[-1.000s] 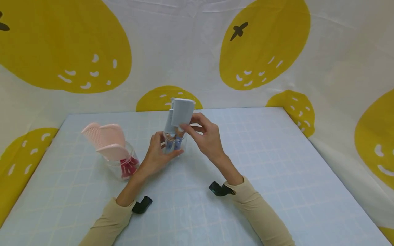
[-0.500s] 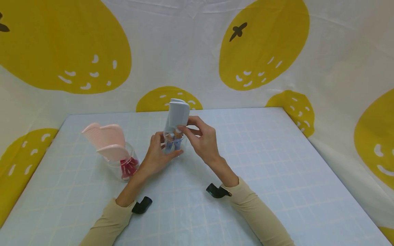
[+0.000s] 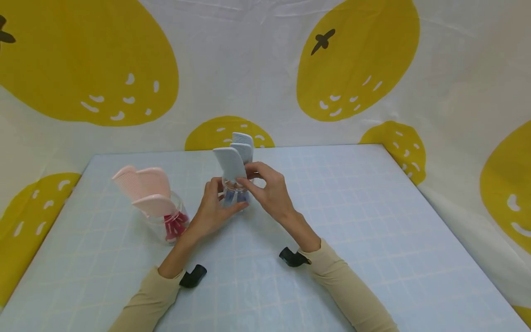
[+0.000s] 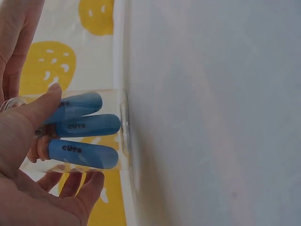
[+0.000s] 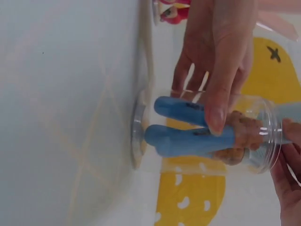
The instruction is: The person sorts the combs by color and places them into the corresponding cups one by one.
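In the head view, several light-blue combs [image 3: 230, 162] stand teeth-end up in a clear jar [image 5: 138, 127] near the table's far side. Their blue handles [image 4: 83, 154] with brown parts show through the jar wall. My left hand [image 3: 210, 211] grips the jar from the left, thumb in front and fingers round behind. With thumb and fingers, my right hand [image 3: 271, 190] pinches the front comb low, just above the jar's rim. That comb leans left; two other comb heads [image 3: 242, 150] rise behind it. In the right wrist view the right fingertips show at the rim's edge.
To the left stands another clear jar [image 3: 154, 228] with several pink combs [image 3: 153, 183] leaning out leftward and red handles [image 3: 176, 226] inside. A pale-blue checked cloth covers the table [image 3: 352, 216]. Behind it hangs a white sheet [image 3: 244, 69] with yellow prints.
The front comb has turned and tipped left, and its teeth now show. My right hand has shifted left and slightly down with it. The left hand and jar have stayed put.
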A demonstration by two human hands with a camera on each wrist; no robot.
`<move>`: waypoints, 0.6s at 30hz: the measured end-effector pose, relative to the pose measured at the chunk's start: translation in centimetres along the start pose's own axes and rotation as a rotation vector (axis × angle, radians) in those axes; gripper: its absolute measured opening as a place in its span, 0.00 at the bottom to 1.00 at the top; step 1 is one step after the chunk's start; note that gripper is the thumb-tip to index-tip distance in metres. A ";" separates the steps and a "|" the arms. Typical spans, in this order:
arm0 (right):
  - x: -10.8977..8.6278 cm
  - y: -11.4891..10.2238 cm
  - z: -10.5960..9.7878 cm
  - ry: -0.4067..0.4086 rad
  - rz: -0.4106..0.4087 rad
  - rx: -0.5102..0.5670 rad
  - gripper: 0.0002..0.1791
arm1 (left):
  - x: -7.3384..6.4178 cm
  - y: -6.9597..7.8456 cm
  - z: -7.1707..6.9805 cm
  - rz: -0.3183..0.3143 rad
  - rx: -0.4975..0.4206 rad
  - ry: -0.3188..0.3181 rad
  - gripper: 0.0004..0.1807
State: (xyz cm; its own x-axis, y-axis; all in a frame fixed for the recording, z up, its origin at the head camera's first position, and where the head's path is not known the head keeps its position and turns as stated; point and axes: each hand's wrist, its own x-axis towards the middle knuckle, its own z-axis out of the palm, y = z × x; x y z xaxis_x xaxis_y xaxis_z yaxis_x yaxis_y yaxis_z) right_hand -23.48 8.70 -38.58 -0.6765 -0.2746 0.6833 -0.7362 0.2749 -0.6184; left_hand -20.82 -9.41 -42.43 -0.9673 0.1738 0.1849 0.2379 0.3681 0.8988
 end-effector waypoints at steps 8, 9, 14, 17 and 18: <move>0.3 -0.1 -0.6 -0.027 -0.029 -0.045 0.11 | 0.0 0.0 0.1 0.010 0.009 0.013 0.42; 0.2 0.0 -0.7 -0.029 -0.030 -0.042 0.11 | 0.0 0.0 0.2 0.009 0.012 0.014 0.42; -0.1 0.1 -1.2 -0.055 -0.041 -0.027 0.14 | -0.2 0.4 0.4 -0.002 0.058 0.019 0.44; -0.4 0.0 -1.4 -0.071 -0.040 -0.028 0.16 | -0.5 0.7 0.4 -0.021 0.098 0.024 0.46; -0.5 0.0 -1.5 -0.074 -0.030 -0.030 0.17 | -0.7 0.8 0.3 -0.032 0.112 0.024 0.47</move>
State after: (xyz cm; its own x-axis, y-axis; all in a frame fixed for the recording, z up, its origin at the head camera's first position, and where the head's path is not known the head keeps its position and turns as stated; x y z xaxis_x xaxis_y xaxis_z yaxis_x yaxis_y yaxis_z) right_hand -23.11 10.25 -38.34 -0.6548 -0.3505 0.6696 -0.7557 0.2924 -0.5860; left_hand -19.93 -8.95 -41.94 -0.9761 0.1390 0.1670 0.2136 0.4732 0.8547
